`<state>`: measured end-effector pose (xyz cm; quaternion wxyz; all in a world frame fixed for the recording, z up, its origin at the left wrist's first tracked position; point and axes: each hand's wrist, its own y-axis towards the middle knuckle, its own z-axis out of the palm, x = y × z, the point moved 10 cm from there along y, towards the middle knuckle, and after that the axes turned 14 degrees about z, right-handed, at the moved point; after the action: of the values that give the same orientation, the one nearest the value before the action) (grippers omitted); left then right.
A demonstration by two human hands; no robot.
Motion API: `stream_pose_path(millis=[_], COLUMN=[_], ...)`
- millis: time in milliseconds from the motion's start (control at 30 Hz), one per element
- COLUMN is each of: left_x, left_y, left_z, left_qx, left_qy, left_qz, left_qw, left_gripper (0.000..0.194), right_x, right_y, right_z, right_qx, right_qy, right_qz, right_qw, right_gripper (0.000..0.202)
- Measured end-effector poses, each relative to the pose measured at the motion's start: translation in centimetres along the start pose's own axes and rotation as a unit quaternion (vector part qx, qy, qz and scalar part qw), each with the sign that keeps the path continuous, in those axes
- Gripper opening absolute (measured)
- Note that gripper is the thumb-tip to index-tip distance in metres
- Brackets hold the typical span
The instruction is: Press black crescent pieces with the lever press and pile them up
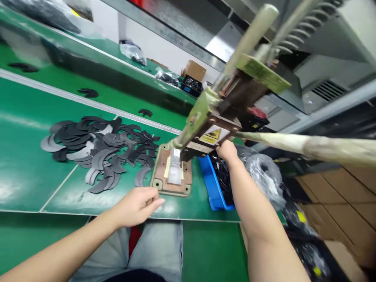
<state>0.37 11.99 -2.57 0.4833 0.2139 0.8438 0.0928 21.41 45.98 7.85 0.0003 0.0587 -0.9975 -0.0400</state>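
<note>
My left hand (141,205) rests at the front edge of the green table, its fingers curled together; whether it holds anything is hidden. My right hand (227,152) reaches behind the press head, above the far end of a blue bin (213,188) of black parts; its fingers are mostly hidden by the press. The green hand press (202,117) stands between my hands, with a clear block (175,172) on its base plate (158,172). Left of the base lies a pile of dark curved pieces (102,150).
The press's long lever (323,148) juts out to the right over my right arm. Behind the table runs a green belt (114,102) with a few dark pieces. Plastic bags (264,176) and brown cartons (337,199) are at the right.
</note>
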Motion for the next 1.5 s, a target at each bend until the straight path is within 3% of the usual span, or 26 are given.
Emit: stream_pose_path(millis=[100, 200, 267, 400, 567, 767, 967, 1067, 1167, 1267, 1433, 1500], left_x=[0.6, 1.2, 1.4, 1.0, 0.4, 0.6, 0.6, 0.8, 0.0, -2.8, -8.9, -10.1], left_y=[-0.5, -0.8, -0.9, -1.2, -1.3, -1.2, -1.2, -1.3, -1.4, -1.3, -1.1, -1.2], left_z=[0.3, 0.7, 0.9, 1.2, 0.9, 0.8, 0.6, 0.3, 0.0, -0.1, 0.4, 0.5], left_qx=[0.011, 0.022, 0.023, 0.016, -0.001, -0.005, -0.012, -0.031, -0.071, -0.105, -0.103, -0.096], left_qy=[0.006, 0.015, 0.022, 0.032, 0.045, 0.061, 0.061, 0.039, -0.001, -0.035, -0.038, -0.03], left_qz=[-0.012, -0.027, -0.035, -0.041, -0.04, -0.048, -0.045, -0.051, -0.056, -0.031, 0.056, 0.075], left_qw=[1.0, 0.999, 0.999, 0.999, 0.998, 0.997, 0.997, 0.997, 0.996, 0.993, 0.992, 0.992], left_gripper=[0.038, 0.038, 0.039, 0.039, 0.04, 0.044, 0.046, 0.045, 0.039, 0.026, 0.029, 0.027], right_x=[-5.7, -9.2, -10.1, -9.5, -9.0, -10.9, -12.4, -11.9, -9.5, -5.2, 2.0, 3.8], right_y=[-4.0, -8.2, -10.3, -12.3, -13.0, -14.0, -15.6, -17.1, -20.3, -24.8, -31.2, -32.4], right_z=[2.0, 4.2, 5.3, 6.2, 5.4, 2.1, -0.6, -1.8, -1.9, -0.7, 3.4, 4.6], right_qx=[0.081, 0.158, 0.187, 0.2, 0.172, 0.07, -0.008, -0.04, -0.042, -0.01, 0.129, 0.161], right_qy=[-0.032, -0.052, -0.059, -0.056, -0.028, 0.066, 0.227, 0.345, 0.465, 0.558, 0.739, 0.756], right_qz=[0.027, 0.038, 0.036, 0.017, 0.005, 0.029, 0.046, 0.038, 0.018, -0.013, -0.044, -0.045], right_qw=[0.996, 0.985, 0.98, 0.978, 0.985, 0.995, 0.973, 0.937, 0.884, 0.83, 0.659, 0.633], right_gripper=[0.036, 0.048, 0.057, 0.044, 0.038, 0.027, 0.023, 0.027, 0.038, 0.039, 0.034, 0.034])
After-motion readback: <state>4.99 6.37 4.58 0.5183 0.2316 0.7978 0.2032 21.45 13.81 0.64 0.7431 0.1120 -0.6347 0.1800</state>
